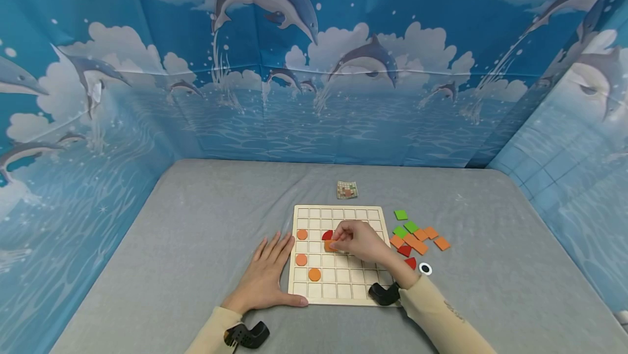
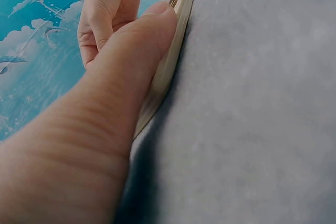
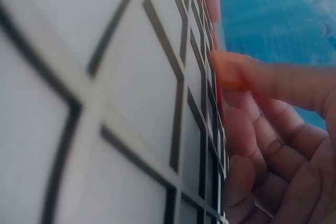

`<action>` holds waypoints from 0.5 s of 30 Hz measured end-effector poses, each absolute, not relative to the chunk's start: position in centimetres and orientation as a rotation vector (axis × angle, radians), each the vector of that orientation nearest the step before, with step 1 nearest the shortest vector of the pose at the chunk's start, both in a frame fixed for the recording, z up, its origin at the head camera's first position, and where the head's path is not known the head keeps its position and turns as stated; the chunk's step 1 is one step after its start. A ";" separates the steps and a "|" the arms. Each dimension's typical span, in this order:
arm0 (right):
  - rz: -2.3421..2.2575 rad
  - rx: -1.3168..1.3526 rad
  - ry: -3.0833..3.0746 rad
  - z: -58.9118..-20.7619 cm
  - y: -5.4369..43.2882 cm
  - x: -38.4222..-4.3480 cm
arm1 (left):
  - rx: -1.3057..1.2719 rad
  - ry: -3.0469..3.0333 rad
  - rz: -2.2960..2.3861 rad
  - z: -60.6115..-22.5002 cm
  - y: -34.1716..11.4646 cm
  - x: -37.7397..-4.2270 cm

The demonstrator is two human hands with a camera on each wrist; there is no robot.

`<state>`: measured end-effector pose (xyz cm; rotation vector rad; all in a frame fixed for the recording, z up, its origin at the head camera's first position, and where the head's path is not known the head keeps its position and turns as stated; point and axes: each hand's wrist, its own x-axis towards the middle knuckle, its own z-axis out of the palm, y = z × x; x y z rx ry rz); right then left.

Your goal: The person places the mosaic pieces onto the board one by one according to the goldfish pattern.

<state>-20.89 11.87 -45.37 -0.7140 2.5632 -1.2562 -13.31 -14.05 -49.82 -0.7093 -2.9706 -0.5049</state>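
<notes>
Orange tile [image 1: 328,246]: partly hidden by right hand [image 1: 361,241]. Board [image 1: 338,207]: partly covered by same; blurred, cut off in right wrist view. Card [image 1: 347,190]: details too small. Right sleeve [image 1: 436,313]: cut by lower edge.

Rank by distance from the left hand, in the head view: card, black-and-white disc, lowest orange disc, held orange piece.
1. Lowest orange disc: on the board, near left part.
2. Held orange piece: in the right hand.
3. Card: beyond the board.
4. Black-and-white disc: right of the board.
</notes>
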 end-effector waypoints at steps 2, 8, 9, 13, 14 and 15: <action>-1.259 -0.707 2.559 -45.5 11.8 -20.9 | -0.709 -2.972 -0.505 -49.8 -14.0 -13.3; -1.259 -0.675 2.559 -45.7 11.5 -21.0 | -0.710 -2.970 -0.498 -49.9 -14.1 -13.3; -1.254 -0.671 2.565 -45.7 11.4 -21.0 | -0.710 -2.968 -0.500 -49.9 -14.1 -13.3; -1.238 -0.663 2.589 -45.6 11.3 -20.9 | -0.714 -2.958 -0.494 -49.9 -14.1 -13.3; -1.230 -0.660 2.595 -45.5 11.3 -20.9 | -0.715 -2.956 -0.492 -49.9 -14.1 -13.3; -1.220 -0.657 2.602 -45.5 11.3 -20.8 | -0.716 -2.953 -0.491 -49.9 -14.1 -13.3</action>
